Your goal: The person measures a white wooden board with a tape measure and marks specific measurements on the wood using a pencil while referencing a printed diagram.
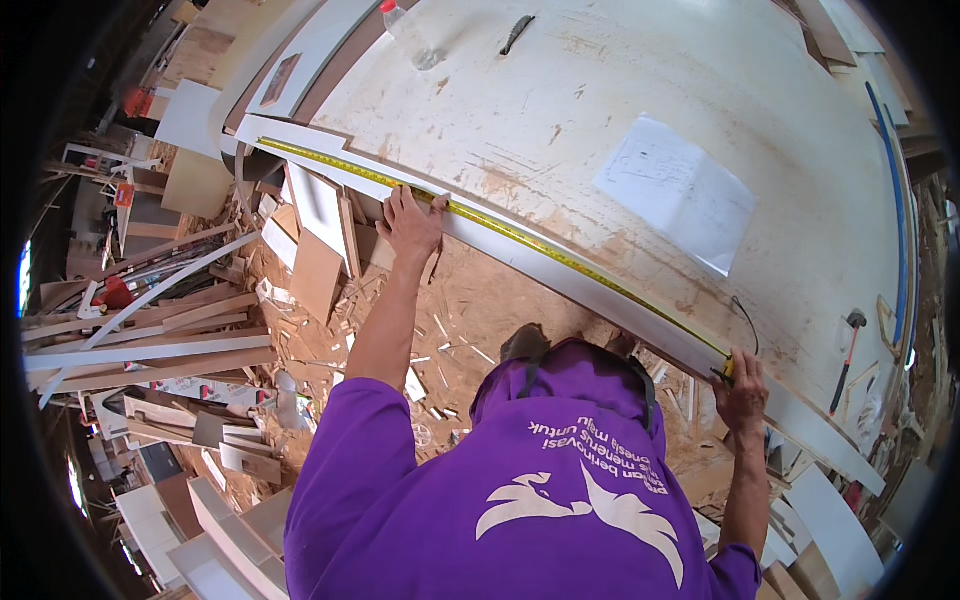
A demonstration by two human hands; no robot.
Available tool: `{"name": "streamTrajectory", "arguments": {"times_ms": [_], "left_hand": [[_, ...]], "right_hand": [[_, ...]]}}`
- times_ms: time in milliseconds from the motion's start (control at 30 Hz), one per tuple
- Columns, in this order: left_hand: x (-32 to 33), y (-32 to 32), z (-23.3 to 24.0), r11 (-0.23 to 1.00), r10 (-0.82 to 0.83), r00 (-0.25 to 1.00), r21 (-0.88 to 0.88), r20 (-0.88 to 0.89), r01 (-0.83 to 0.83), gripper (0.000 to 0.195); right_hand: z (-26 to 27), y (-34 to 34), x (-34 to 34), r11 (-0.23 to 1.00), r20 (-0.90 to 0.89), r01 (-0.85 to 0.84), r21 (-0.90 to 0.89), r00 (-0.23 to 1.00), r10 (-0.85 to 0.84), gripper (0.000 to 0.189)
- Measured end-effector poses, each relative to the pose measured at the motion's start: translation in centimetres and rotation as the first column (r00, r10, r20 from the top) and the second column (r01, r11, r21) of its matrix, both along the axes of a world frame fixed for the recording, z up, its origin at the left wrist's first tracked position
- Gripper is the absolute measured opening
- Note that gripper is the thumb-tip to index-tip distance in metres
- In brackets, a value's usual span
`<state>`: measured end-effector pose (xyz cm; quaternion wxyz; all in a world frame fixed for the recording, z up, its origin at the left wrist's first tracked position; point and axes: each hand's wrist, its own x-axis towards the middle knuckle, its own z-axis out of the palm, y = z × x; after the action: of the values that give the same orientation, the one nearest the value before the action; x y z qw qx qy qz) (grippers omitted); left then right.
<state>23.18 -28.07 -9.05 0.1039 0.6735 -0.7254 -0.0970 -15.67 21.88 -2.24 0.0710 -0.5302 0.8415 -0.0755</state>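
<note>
A long white board strip (517, 262) lies along the near edge of the worktable, and a yellow tape measure blade (570, 262) is drawn out along it. My left hand (414, 225) rests over the strip's near edge. Its fingers and thumb are spread and touch the blade, which shows between them. Farther right, my right hand (741, 390) grips the tape measure case (727, 366), partly hidden by the fingers. The blade's far end lies near the strip's left end, beside a stepped cut in the board.
On the worktable (570, 90) are a creased paper drawing (675, 195), a hammer (847, 360), a clear plastic bottle (412, 37) with a red cap and a thin cable (748, 319). Wood offcuts (187, 322) pile up at left; scraps litter the floor (450, 315).
</note>
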Motion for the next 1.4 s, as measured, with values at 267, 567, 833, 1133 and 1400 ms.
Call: {"name": "streamTrajectory", "arguments": {"times_ms": [267, 567, 833, 1133, 1400], "left_hand": [[-0.2, 0.0, 0.0, 1.000, -0.007, 1.000, 0.001, -0.015, 0.007, 0.094], [0.0, 0.4, -0.1, 1.000, -0.008, 1.000, 0.007, -0.030, 0.008, 0.090], [0.7, 0.1, -1.4, 0.998, -0.028, 0.996, -0.052, -0.089, 0.023, 0.093], [0.3, 0.5, -0.4, 0.999, -0.030, 0.994, -0.016, -0.101, 0.028, 0.091], [0.5, 0.3, -0.8, 0.998, -0.010, 0.991, -0.066, -0.134, 0.001, 0.091]], "right_hand": [[-0.7, 0.3, 0.7, 0.996, -0.016, 0.088, -0.029, 0.996, -0.089, 0.076], [-1.4, -1.5, 2.9, 0.902, -0.169, 0.231, -0.365, 0.936, -0.308, 0.064], [-1.8, -13.9, 10.8, 0.683, 0.391, 0.348, -0.643, 0.915, -0.098, 0.055], [-4.4, -25.7, 20.2, 0.739, 0.855, 0.536, -0.409, 0.508, 0.104, 0.017], [-5.7, -28.0, 20.6, 0.736, 0.861, 0.580, -0.349, 0.508, 0.009, 0.015]]}}
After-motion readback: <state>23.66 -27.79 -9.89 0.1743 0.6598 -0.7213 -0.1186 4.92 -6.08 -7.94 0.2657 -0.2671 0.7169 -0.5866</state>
